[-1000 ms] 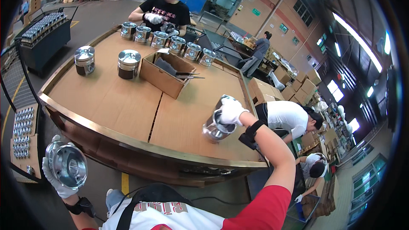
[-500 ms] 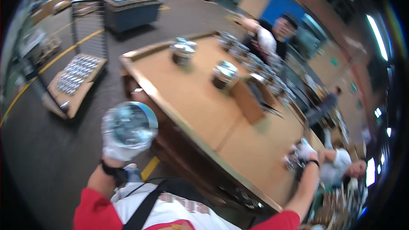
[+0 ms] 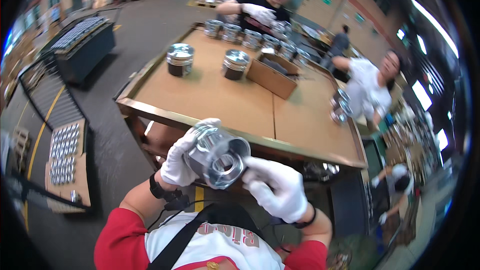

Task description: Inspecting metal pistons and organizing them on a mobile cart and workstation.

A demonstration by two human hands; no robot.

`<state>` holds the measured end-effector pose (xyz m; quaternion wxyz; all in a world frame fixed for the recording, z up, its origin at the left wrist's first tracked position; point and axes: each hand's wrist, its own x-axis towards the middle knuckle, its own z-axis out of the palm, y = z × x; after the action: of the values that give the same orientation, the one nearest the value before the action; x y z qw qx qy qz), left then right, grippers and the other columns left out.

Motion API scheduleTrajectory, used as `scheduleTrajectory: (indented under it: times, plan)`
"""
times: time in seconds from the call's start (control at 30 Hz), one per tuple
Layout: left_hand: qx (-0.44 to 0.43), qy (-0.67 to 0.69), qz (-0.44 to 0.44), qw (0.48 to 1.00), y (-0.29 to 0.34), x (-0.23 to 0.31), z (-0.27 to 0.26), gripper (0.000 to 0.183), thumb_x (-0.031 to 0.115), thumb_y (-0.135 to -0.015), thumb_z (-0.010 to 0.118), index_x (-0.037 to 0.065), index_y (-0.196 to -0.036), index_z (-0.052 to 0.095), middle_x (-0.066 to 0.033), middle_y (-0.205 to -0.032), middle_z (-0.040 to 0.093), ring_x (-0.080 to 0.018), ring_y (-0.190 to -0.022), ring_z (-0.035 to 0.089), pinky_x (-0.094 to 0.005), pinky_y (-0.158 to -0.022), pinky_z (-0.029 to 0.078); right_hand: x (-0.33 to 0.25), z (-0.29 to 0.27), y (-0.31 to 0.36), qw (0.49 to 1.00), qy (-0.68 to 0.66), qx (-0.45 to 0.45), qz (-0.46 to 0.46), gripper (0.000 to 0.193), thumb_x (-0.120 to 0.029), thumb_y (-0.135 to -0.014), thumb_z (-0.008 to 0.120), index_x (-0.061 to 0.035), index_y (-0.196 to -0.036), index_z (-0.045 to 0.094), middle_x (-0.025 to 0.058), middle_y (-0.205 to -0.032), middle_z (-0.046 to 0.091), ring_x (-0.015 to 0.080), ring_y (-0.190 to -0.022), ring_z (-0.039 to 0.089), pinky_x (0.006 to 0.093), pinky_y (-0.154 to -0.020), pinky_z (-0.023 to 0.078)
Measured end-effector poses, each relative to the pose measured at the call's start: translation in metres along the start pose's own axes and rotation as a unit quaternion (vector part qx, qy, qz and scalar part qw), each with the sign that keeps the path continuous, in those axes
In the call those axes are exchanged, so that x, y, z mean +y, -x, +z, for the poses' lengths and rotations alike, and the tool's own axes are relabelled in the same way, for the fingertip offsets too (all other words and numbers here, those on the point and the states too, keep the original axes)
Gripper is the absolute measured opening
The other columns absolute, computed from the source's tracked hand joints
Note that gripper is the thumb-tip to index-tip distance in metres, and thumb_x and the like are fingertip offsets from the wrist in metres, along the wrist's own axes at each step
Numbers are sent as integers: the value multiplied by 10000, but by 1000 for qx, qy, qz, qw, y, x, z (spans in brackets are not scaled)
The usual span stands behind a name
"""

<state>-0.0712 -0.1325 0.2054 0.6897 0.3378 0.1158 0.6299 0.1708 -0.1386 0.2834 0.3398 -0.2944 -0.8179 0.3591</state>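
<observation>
Head view: the right hand [image 3: 275, 187], which half a second ago is at the table's far right end, is now drawn in close to the engine piston [image 3: 218, 154], so both gloved hands meet at one part. That piston is raised in the air, nearer the wearer than the cardboard box [image 3: 271, 82], its hollow end tipped toward the right hand. The left hand [image 3: 181, 159] wraps its fingers around the outer wall, pressed to the metal. The right index finger reaches to the open rim and seems to touch it, the other fingers loosely curled; whether they pinch anything, I cannot tell. Blurred pistons [image 3: 341, 106] remain right of the box, apart from this hand, which leaves it free for the raised part

The raised piston is bright, mirror-like metal, cylindrical, with a round bore showing inside its hollow. Left of the box, two upright pistons [image 3: 180, 60] pair shiny, grooved crowns with dark skirts; behind it runs a row of pistons [image 3: 251, 39]. The box is plain brown card with straight walls, sitting on a smooth tan tabletop [image 3: 210, 95] edged in worn, faintly glossy trim. The gloves look like soft, matte white fabric
</observation>
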Motion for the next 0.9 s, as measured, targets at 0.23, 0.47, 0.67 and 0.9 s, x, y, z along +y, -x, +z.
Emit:
scheduleTrajectory:
  times: [0.23, 0.47, 0.67, 0.9]
  plan:
    - [-228, -620, 178, 729, 1, 23, 26, 955, 315, -624, 933, 93, -1438, 484, -185, -1368, 457, -352, -1274, 492, -440, -1064, 416, 58, 100, 10, 698, -632, 308, 136, 336, -294, -1047, 497, -51, -1250, 608, 82, -1222, 667, 206, -1123, 631, 370, -993, 485]
    - [-220, -171, -147, 949, 16, -16, -16, 538, 9, -811, 766, 29, -1315, 582, -63, -1344, 538, -196, -1244, 539, -367, -1048, 462, 64, 140, 89, 681, -532, 499, 69, 283, -253, -1007, 562, -47, -1168, 671, 81, -1153, 706, 220, -1076, 659, 388, -975, 512]
    - [-232, -98, -194, 948, 40, -48, -18, 322, 60, -875, 717, -6, -1187, 675, -62, -1334, 517, -204, -1193, 568, -352, -1021, 472, 11, 148, 107, 639, -511, 567, 93, 271, -236, -1018, 543, -36, -1144, 676, 89, -1122, 712, 216, -1047, 668, 383, -949, 527]
    - [-201, 60, -243, 947, 65, -66, 7, 329, 46, -855, 737, 5, -1177, 683, -102, -1409, 465, -221, -1247, 519, -371, -1065, 432, 11, 139, 147, 612, -534, 569, 125, 322, -282, -1038, 500, -33, -1165, 659, 105, -1148, 701, 229, -1049, 663, 382, -948, 530]
